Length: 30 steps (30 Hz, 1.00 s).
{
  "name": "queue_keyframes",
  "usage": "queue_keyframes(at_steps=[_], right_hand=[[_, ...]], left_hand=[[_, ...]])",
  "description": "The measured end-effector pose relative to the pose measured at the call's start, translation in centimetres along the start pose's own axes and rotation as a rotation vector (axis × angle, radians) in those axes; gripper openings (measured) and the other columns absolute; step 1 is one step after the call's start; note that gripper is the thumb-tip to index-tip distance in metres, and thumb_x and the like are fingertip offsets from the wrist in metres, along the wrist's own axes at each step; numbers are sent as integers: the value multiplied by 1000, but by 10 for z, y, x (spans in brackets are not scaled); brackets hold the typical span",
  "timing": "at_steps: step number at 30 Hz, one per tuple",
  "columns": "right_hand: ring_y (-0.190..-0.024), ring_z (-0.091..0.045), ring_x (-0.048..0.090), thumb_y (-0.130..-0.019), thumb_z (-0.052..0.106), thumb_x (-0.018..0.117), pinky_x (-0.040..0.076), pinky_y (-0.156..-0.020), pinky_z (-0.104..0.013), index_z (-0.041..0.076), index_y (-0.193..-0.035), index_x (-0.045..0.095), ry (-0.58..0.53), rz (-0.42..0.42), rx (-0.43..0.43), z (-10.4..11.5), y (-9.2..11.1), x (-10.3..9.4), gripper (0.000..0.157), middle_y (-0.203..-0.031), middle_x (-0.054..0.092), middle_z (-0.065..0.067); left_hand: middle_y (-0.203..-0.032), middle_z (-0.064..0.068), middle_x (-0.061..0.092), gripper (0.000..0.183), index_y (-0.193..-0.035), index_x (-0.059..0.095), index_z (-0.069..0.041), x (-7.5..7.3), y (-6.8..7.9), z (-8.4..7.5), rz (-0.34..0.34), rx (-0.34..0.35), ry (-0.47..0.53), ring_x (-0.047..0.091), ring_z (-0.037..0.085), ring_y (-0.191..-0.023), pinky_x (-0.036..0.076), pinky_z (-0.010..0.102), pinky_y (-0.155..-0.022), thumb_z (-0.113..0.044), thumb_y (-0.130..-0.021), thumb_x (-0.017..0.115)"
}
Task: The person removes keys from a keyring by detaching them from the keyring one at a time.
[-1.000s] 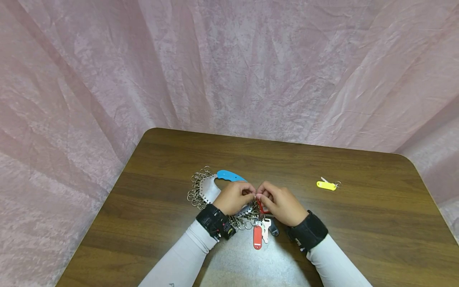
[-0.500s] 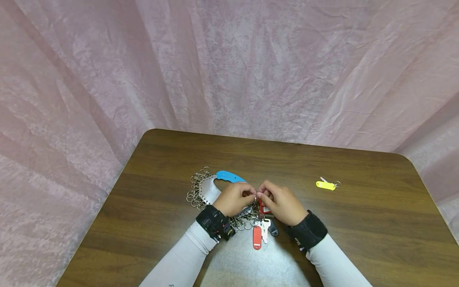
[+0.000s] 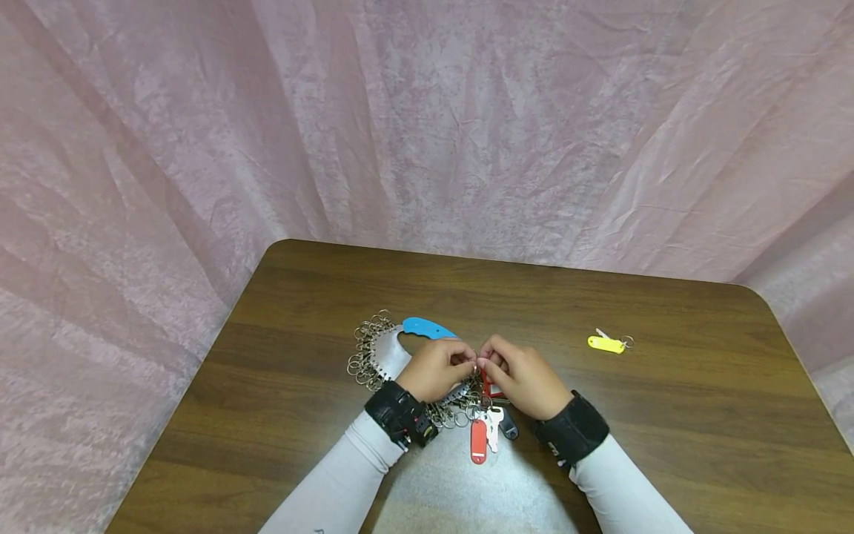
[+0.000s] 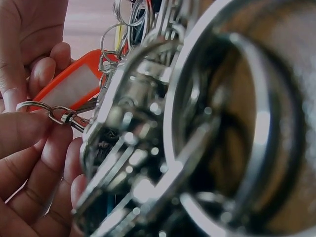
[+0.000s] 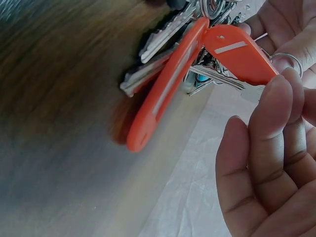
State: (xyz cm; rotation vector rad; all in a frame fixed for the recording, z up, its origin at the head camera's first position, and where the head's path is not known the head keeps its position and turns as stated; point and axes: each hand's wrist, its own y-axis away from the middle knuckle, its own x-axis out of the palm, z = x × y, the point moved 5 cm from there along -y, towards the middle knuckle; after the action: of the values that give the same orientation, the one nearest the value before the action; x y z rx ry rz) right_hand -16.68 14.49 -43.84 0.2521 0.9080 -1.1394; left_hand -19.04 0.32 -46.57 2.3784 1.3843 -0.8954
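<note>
A curved metal key holder, fringed with several small clips and rings, lies on the table with its blue handle at the back. Over its right end, both hands meet fingertip to fingertip. My left hand pinches a small metal clip linked to a key ring. From the other side, my right hand pinches that ring, which carries a red key tag and a key. Another red tag, a silver key and a dark fob hang just below.
To the right on the brown table lies a yellow key tag with its own key and ring. A pink curtain stands behind the table's back edge. Large blurred rings fill much of the left wrist view.
Almost nothing differs. Both hands stay pinched together at the same place, with only a tiny shift of the whole head view.
</note>
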Motion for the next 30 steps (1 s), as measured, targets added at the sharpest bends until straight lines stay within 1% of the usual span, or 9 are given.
queue_keyframes(at_steps=[8,14,18,22,30], right_hand=[[-57,-7,51,-90,12,64,42,-50,-24,17,-91,57,-8,-6,-16,0,1,0,8,-67,54,12],[-57,-6,51,-91,13,64,42,-50,-24,18,-91,58,-6,-2,3,0,1,-1,8,-67,54,13],[-56,-6,50,-91,14,63,42,-50,-24,18,-91,58,1,-1,12,-1,1,-2,7,-67,54,13],[-56,-6,50,-92,16,62,41,-50,-25,16,-91,59,0,-5,9,-1,1,-3,4,-67,54,13],[-57,-4,50,-92,18,62,42,-51,-24,15,-90,60,10,-21,0,1,1,-6,4,-69,55,13]], left_hand=[[-79,-9,59,4,-89,67,-15,-1,0,-2,-3,-10,2,55,5,-75,47,22,-67,-12,-88,64],[-79,-8,59,5,-89,67,-15,-1,0,-2,-6,-7,23,54,6,-74,47,23,-67,-12,-89,63],[-78,-8,59,4,-88,66,-16,0,0,-2,-7,-19,28,55,5,-74,47,23,-67,-13,-89,63],[-78,-9,59,3,-88,65,-17,0,0,-1,-11,-31,28,55,5,-73,47,22,-66,-15,-89,63],[-79,-9,59,3,-88,65,-17,1,-1,0,-13,-48,21,55,5,-73,47,21,-67,-17,-90,62]])
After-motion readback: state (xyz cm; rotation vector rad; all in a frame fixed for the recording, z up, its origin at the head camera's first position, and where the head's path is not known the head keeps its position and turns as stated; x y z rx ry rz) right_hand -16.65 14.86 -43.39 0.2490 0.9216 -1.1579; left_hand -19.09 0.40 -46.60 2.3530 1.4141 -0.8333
